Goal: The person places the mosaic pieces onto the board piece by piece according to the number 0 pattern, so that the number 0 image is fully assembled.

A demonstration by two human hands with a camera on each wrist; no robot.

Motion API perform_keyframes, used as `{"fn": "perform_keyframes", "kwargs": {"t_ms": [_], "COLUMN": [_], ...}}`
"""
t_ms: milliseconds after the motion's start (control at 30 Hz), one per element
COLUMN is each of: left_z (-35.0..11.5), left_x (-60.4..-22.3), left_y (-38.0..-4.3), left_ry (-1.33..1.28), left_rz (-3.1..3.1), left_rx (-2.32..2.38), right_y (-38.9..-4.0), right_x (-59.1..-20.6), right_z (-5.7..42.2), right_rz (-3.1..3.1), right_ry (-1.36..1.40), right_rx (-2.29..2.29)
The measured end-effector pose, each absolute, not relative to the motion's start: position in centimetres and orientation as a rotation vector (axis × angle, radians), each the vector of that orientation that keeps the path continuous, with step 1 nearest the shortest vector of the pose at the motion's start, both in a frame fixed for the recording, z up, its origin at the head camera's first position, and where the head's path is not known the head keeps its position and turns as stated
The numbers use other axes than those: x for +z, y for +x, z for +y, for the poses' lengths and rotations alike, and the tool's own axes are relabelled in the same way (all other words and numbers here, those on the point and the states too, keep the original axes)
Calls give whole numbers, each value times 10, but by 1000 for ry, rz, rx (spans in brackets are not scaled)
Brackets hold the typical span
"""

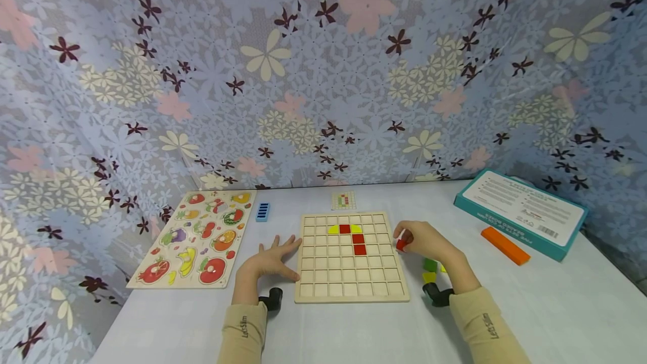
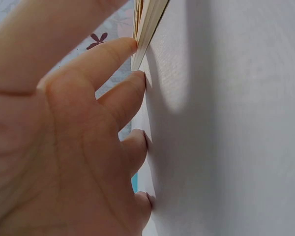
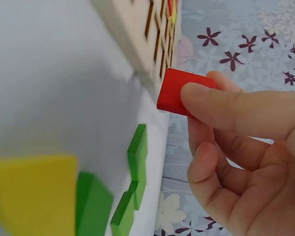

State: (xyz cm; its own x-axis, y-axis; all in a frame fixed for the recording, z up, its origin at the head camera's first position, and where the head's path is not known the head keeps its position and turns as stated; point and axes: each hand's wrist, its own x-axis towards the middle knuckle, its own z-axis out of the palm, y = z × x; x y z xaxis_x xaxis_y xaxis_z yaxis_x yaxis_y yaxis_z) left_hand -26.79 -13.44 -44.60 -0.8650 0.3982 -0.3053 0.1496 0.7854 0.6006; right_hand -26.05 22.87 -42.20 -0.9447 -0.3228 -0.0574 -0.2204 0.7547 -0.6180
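A wooden grid board (image 1: 328, 291) lies in the middle of the table. Three red square tiles (image 1: 359, 249) and two yellow pieces with a curved edge (image 1: 333, 230) sit in its upper cells. My left hand (image 1: 268, 261) rests at the board's left side, fingers spread, with thumb and index fingertip at the edge. In the right wrist view, my right hand (image 3: 250, 137) pinches a red square tile (image 3: 172, 91) between thumb and index finger, just off the board's right edge. Loose green tiles (image 3: 137, 152) and a yellow piece (image 3: 34, 191) lie beneath that hand.
A fruit puzzle board (image 1: 202, 240) lies at left, with a small blue piece (image 1: 262, 212) beside it. Behind the grid stands a small pattern card (image 1: 343, 200). To the right are an orange bar (image 1: 505, 246) and a teal box (image 1: 523, 212). A floral cloth hangs behind.
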Motion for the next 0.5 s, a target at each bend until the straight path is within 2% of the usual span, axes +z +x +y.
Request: {"fn": "perform_keyframes", "kwargs": {"t_ms": [500], "left_z": [-134], "left_x": [-447], "left_y": [-268], "left_ry": [412], "left_rz": [2565], "left_rx": [798], "right_y": [-264], "right_x": [-415], "right_z": [203], "right_rz": [2802], "right_ry": [-519], "right_rx": [-1066]}}
